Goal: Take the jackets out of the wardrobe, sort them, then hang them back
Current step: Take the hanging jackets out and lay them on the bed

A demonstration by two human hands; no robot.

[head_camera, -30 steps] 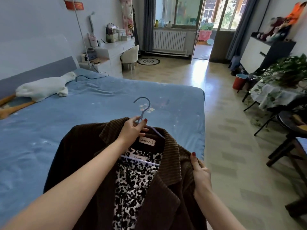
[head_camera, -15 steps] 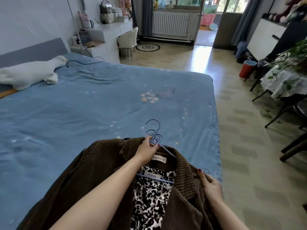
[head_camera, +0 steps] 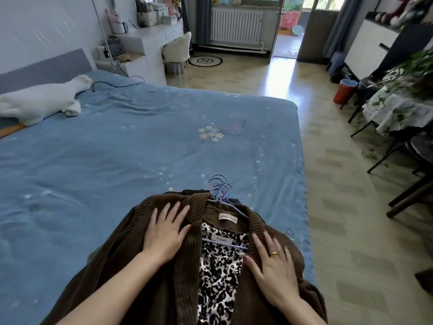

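Both hands (head_camera: 164,233) (head_camera: 273,263), having released hangers (head_camera: 220,187), are now lying flat, each grip apart, on jacket (head_camera: 140,261) resting on bed (head_camera: 140,148); smoothing outward evenly should be avoiding creases.

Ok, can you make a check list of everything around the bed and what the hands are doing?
Surface: blue bed cover, lightly wrinkled.
Job's things: brown corduroy jacket lying on the bed, leopard-print garment inside it, blue hangers bunched at the collar.
Clutter: white goose plush near the headboard.
Hands: left hand and right hand press flat on the jacket.
Cables: black cable on the bed.
Surroundings: white desk, radiator, red bin.
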